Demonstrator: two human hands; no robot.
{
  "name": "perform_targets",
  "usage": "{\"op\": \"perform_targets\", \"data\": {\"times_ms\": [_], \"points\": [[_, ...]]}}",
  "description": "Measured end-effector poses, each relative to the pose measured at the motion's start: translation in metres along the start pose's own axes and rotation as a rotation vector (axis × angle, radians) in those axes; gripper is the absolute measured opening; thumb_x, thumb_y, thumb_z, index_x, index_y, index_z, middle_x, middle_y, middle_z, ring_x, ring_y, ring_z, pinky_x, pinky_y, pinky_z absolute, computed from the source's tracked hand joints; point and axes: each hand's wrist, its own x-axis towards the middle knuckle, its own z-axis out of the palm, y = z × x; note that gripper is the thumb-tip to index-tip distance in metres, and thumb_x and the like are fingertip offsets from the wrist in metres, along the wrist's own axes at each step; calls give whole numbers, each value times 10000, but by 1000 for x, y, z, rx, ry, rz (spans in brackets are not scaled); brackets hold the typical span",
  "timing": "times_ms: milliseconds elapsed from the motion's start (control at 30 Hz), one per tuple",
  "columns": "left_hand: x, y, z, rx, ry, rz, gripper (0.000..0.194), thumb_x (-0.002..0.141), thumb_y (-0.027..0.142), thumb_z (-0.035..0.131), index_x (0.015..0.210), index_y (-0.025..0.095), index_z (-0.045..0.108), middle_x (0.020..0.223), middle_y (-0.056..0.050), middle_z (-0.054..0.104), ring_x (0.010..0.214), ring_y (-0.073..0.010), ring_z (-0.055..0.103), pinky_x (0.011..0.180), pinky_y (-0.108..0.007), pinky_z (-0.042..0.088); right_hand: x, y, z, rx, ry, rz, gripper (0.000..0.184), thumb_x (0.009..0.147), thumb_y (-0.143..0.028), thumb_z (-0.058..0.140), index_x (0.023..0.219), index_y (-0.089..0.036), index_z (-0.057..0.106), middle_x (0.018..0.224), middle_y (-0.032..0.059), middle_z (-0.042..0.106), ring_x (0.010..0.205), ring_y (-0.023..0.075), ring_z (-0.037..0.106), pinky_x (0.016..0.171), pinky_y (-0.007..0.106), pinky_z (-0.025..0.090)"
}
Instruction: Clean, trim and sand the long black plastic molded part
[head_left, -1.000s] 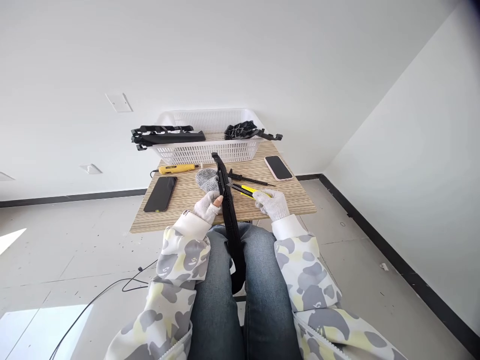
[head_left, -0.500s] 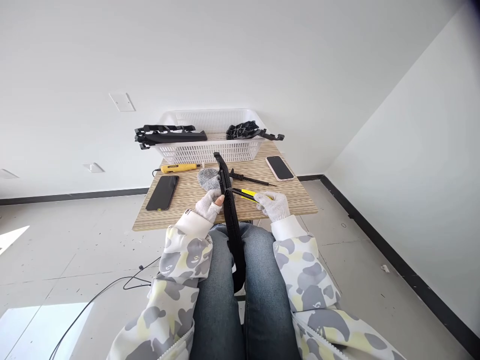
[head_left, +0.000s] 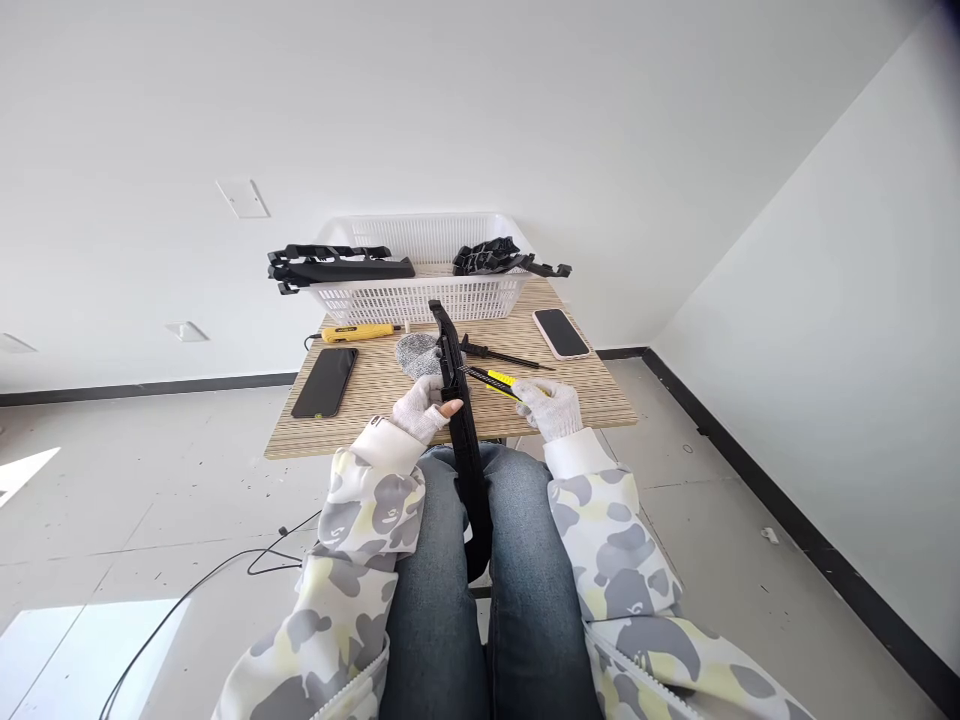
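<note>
A long black plastic part (head_left: 465,440) stands slanted between my knees, its upper end rising above the table edge. My left hand (head_left: 421,408), in a pale glove with a bare thumb tip, is closed round its left side, the thumb lying across the front. In my gloved right hand (head_left: 550,408) is a yellow-and-black utility knife (head_left: 499,380), pointing left. Its thin tip is at the part's right side, just above my left thumb; whether it touches I cannot tell. Behind the part lies a speckled grey cloth (head_left: 417,355).
A white basket (head_left: 427,298) at the table's back holds several black plastic parts (head_left: 337,268), some overhanging its rim. On the wooden table (head_left: 375,400) lie a yellow corded tool (head_left: 360,333), a thin black tool (head_left: 510,357), a dark phone (head_left: 325,383) and a pink-edged phone (head_left: 561,334).
The knife's tip went lower across the part half a second ago and now sits slightly higher at its right side. My left thumb has shifted a little right across the part.
</note>
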Motion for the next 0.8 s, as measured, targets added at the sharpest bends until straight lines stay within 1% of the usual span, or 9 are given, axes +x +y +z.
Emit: {"op": "perform_targets", "data": {"times_ms": [100, 200, 367, 433, 500, 600, 667, 733, 800], "points": [[-3, 4, 6, -9, 25, -12, 601, 703, 596, 837, 1094, 187, 633, 998, -84, 774, 928, -265, 733, 879, -433, 603, 0, 0, 0, 21, -7, 13, 413, 553, -501, 794, 748, -142, 731, 442, -20, 522, 399, 89, 408, 354, 214, 253], [-3, 6, 7, 43, 64, -40, 525, 750, 582, 799, 1063, 191, 639, 942, -67, 771, 889, -256, 732, 851, -434, 611, 0, 2, -1, 23, -4, 6, 418, 559, -497, 802, 757, -135, 737, 436, -21, 525, 394, 84, 403, 353, 210, 259], [-2, 6, 7, 74, 87, -10, 501, 767, 585, 782, 1039, 197, 619, 917, -68, 766, 861, -250, 725, 818, -430, 602, 2, 10, -3, 16, -12, -19, 440, 584, -497, 805, 811, -122, 765, 461, -10, 555, 403, 86, 411, 355, 211, 268], [-3, 7, 8, 53, 84, 6, 491, 770, 589, 782, 1017, 205, 602, 922, -70, 767, 852, -251, 725, 802, -433, 602, 1, 13, -3, 12, 4, -52, 464, 602, -497, 800, 867, -117, 785, 484, -3, 578, 422, 98, 443, 364, 215, 301], [-3, 10, 9, 31, 88, 32, 476, 766, 584, 792, 987, 213, 592, 946, -74, 769, 859, -253, 726, 807, -438, 603, -2, 14, -4, -16, 4, -113, 510, 634, -484, 793, 994, -123, 799, 573, 21, 652, 483, 123, 524, 404, 227, 384], [-4, 13, 12, -22, 82, 61, 448, 772, 569, 799, 964, 216, 601, 986, -81, 771, 893, -260, 730, 834, -442, 605, -10, 15, -7, -150, -56, -220, 554, 718, -451, 765, 1200, -177, 767, 847, 54, 774, 639, 164, 651, 572, 273, 543], [-4, 14, 13, -79, 79, 86, 438, 767, 552, 814, 961, 213, 617, 1020, -88, 774, 932, -263, 735, 864, -436, 604, -14, 14, -10, -275, -105, -300, 514, 767, -422, 740, 1241, -223, 754, 1014, 47, 793, 778, 193, 712, 738, 319, 598], [-4, 15, 15, -130, 86, 119, 425, 756, 530, 833, 952, 211, 630, 1033, -89, 778, 954, -256, 738, 881, -418, 602, -16, 14, -13, -389, -132, -403, 463, 795, -385, 723, 1240, -262, 755, 1127, 28, 785, 944, 220, 733, 912, 358, 586], [-4, 15, 17, -157, 98, 141, 398, 758, 505, 841, 941, 214, 639, 1018, -80, 782, 944, -242, 743, 873, -395, 605, -16, 14, -15, -471, -140, -494, 442, 813, -357, 714, 1247, -285, 752, 1179, 17, 774, 1060, 232, 720, 1014, 376, 549]]}}
